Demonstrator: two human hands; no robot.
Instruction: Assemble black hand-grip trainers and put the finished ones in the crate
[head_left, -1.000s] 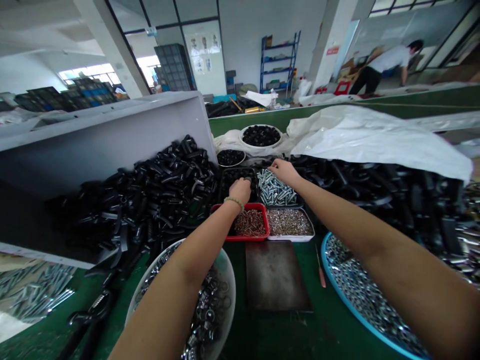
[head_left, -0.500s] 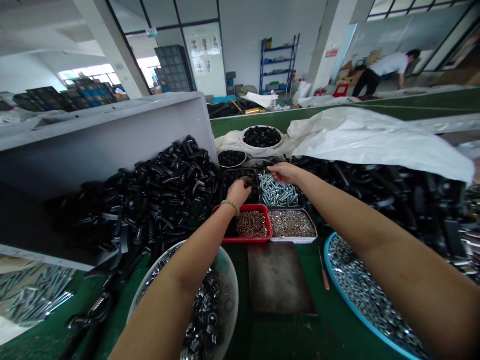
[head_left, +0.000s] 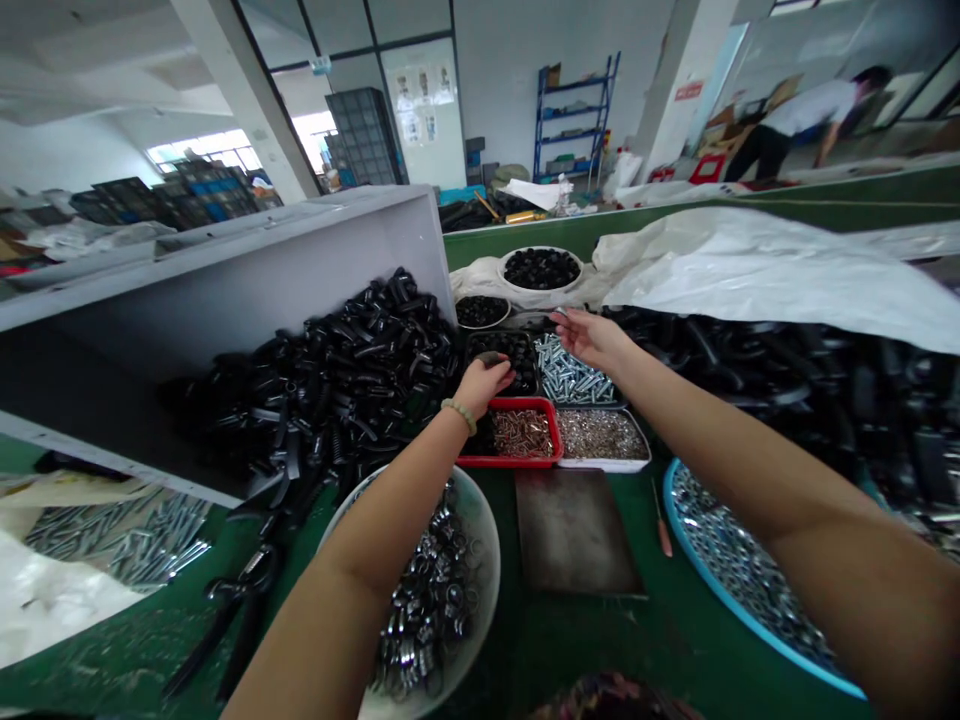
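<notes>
1. Above a heap of dark knobs [head_left: 523, 368], the left hand [head_left: 484, 385], a beaded bracelet [head_left: 461, 411] at its wrist, has its grip pinched together on a dark rounded piece [head_left: 489, 357].
2. Over the far side of the silver bolts [head_left: 568, 373], the right hand [head_left: 594, 340] hangs with its grip closed at the fingertips on a small metallic bit [head_left: 560, 311], too tiny for me to name.
3. Nearer than the bolts sit a red tray [head_left: 517, 462] of copper-coloured pins [head_left: 525, 434] and, just beside it, a white tray [head_left: 607, 465] of small shiny parts.
4. On the green surface [head_left: 660, 645] lie a dark plate [head_left: 579, 530] and, to its right, a thin tool [head_left: 664, 538] with a pinkish handle.
5. Under the left forearm stands a white bowl [head_left: 486, 605] of metal rings [head_left: 431, 610]; a blue-rimmed basin [head_left: 721, 602] of small metal pieces sits below the right forearm.
6. Along the left, black parts [head_left: 360, 350] lie piled in and before a grey box [head_left: 300, 240].
</notes>
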